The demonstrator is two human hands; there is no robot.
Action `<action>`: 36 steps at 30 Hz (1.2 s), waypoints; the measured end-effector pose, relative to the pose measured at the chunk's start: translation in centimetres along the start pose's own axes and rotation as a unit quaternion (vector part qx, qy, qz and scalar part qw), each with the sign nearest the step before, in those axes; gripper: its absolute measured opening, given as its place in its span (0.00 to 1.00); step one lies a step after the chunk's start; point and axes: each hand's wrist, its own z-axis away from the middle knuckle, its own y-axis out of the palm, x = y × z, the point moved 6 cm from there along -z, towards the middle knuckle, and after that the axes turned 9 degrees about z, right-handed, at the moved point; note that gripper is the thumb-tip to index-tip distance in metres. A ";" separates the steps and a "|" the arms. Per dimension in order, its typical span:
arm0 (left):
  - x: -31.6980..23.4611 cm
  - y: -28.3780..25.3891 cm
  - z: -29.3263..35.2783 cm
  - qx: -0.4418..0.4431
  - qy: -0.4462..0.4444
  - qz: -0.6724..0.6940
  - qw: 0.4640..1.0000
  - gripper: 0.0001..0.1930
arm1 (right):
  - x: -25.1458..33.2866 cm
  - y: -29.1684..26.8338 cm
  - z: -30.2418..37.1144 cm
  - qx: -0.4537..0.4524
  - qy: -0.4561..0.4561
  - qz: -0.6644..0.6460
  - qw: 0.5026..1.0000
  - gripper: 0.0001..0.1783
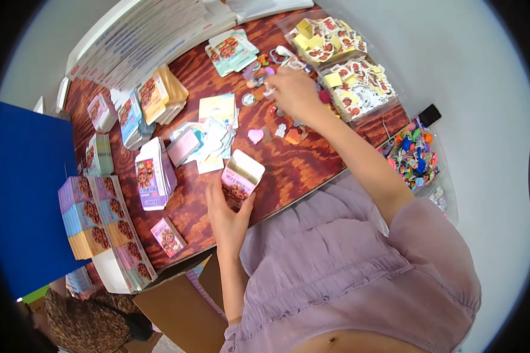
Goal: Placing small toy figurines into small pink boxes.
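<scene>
The fingers of the left hand [228, 220] are curled around a small open-topped pink carton [237, 187], its flap raised toward one o'clock, near the front edge of the counter [288, 179]. The right hand [295, 97] is extended to the carton's one o'clock, among scattered charms [255, 136]; its fingers are bent and nearly together, but whether anything is gripped cannot be told. The step is judged to be charm-picking for the carton; a secure pinch, then a carry toward seven o'clock, would be called for. The left forearm [232, 279] is angled in from six o'clock, the right forearm [362, 154] from between four and five.
</scene>
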 end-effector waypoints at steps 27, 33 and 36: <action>-3.2 3.4 0.7 0.126 -0.057 0.100 0.985 0.38 | 7.5 -6.7 8.5 0.055 -0.139 -0.271 0.951 0.08; -3.3 4.7 -0.2 0.076 -0.013 0.074 0.994 0.35 | 8.0 -6.2 11.2 -0.107 -0.105 -0.143 0.978 0.08; -3.4 5.8 -0.4 0.087 -0.051 0.134 0.986 0.36 | 5.3 -7.9 11.6 -0.175 -0.081 -0.232 0.953 0.08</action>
